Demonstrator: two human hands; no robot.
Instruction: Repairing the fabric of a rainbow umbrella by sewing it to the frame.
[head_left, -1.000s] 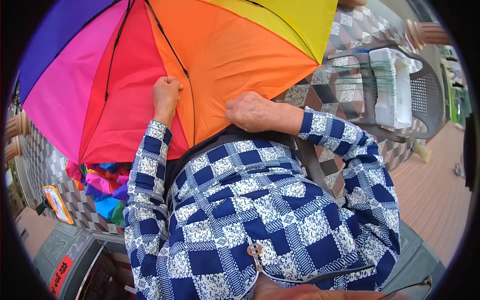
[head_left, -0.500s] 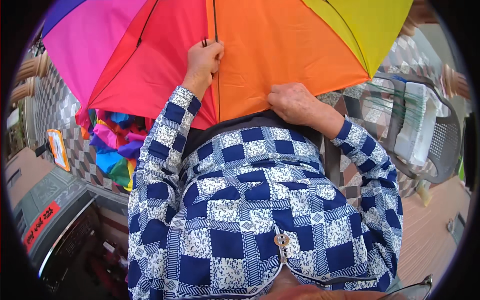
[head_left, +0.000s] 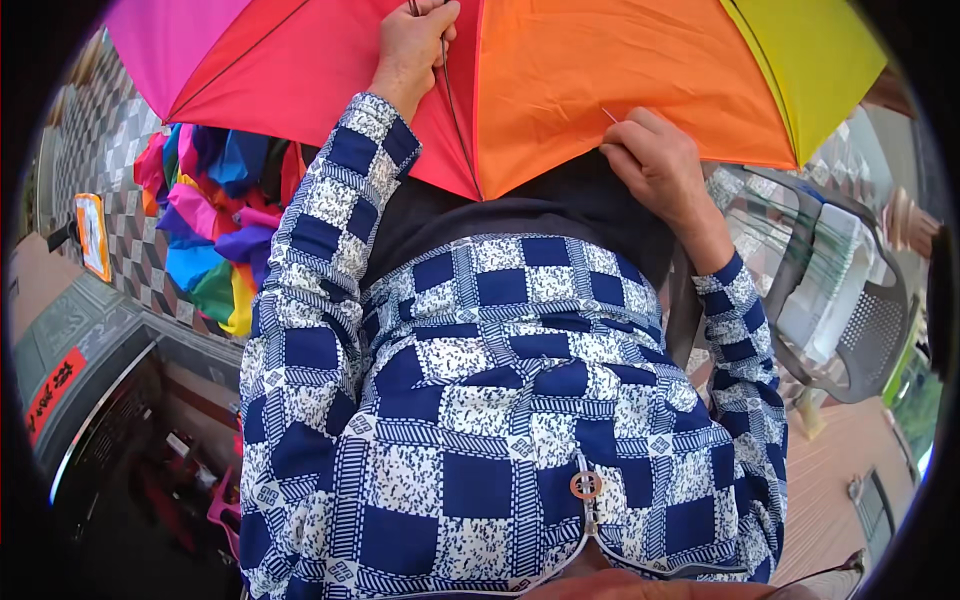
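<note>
Two bare hands work on an open rainbow umbrella (head_left: pixel 560 70) that fills the view from ten to two o'clock. At twelve o'clock the left hand (head_left: pixel 415 40) has its fingers curled around a dark rib where red and orange panels meet. Near one o'clock the right hand (head_left: pixel 660 165) pinches the orange panel's lower edge, fingers closed. Folded multicoloured umbrellas (head_left: pixel 215 225) lie at nine o'clock; a grey mesh chair (head_left: pixel 850 330) stands at three o'clock.
</note>
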